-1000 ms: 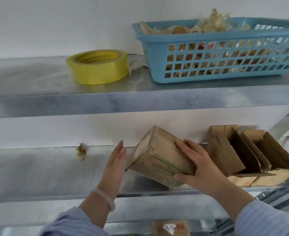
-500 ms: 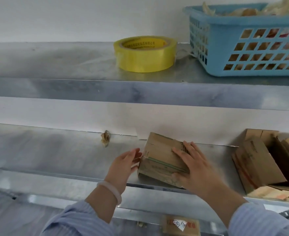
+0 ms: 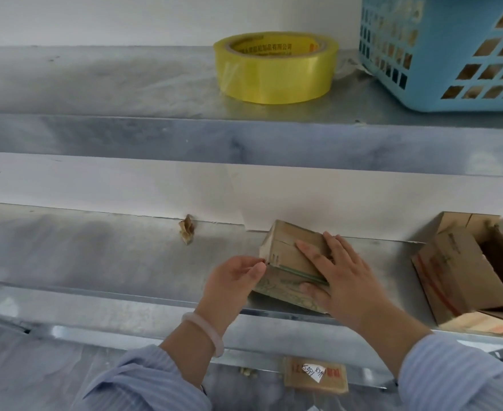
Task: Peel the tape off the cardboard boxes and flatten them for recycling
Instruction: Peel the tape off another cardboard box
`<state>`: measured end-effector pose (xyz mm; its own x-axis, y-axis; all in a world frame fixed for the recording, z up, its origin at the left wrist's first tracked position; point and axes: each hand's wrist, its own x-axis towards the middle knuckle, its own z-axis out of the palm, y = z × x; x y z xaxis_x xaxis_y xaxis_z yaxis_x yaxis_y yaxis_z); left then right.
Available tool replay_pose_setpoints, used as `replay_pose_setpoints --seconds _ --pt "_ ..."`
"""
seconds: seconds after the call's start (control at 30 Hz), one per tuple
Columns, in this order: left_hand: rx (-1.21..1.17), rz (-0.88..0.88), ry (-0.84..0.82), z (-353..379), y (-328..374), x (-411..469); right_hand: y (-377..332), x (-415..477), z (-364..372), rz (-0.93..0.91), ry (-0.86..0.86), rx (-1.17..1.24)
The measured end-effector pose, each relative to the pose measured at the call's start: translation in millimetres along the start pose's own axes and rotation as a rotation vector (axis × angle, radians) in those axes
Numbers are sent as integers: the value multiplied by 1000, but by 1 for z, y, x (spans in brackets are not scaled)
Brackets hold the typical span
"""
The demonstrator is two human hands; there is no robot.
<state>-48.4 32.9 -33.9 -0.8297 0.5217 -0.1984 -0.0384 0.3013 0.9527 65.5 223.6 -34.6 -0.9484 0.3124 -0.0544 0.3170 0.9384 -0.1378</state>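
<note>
Nearest, below the lower shelf edge: flat cardboard piece [image 3: 315,378] bearing a white handwritten sticker. Two blue striped sleeves [image 3: 143,381] come up from the bottom edge; pale bracelet [image 3: 205,330] on the left wrist.

Left hand [image 3: 234,281]: grip narrow, thumb and fingertips pinched together at the near left corner of the small cardboard box [image 3: 288,252]. Cannot tell whether a tape end sits between them.

Right hand [image 3: 340,278]: grip wide, fingers spread flat across the box's top, thumb down on its front face.

The box sits tilted on the lower metal shelf [image 3: 96,256], near its front lip, with a green line along the front edge and a printed front face.

To the right on the same shelf, well apart: opened cardboard boxes [image 3: 457,271], flaps up, red tape on one.

Further back left, against the wall: a crumpled brown scrap [image 3: 186,229].

Upper shelf [image 3: 125,84]: yellow tape roll [image 3: 275,66] lying flat; just beside it on the right, a blue basket [image 3: 440,81] with brownish contents showing through the holes.
</note>
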Motion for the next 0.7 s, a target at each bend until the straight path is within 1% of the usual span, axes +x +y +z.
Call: replay_pose_setpoints --seconds 0.13,0.2,0.37,0.57,0.7 --pt "60 65 128 6 -8 -9 -5 -2 0 22 23 27" --pt "72 89 182 8 -5 -11 -8 -1 0 25 66 22" --pt "171 99 191 13 3 -10 -10 5 10 -52 108 5" --pt "330 192 221 15 -3 -7 -8 10 14 -54 103 -29" --pt "426 165 240 14 -6 -5 -14 12 18 -58 81 -66"
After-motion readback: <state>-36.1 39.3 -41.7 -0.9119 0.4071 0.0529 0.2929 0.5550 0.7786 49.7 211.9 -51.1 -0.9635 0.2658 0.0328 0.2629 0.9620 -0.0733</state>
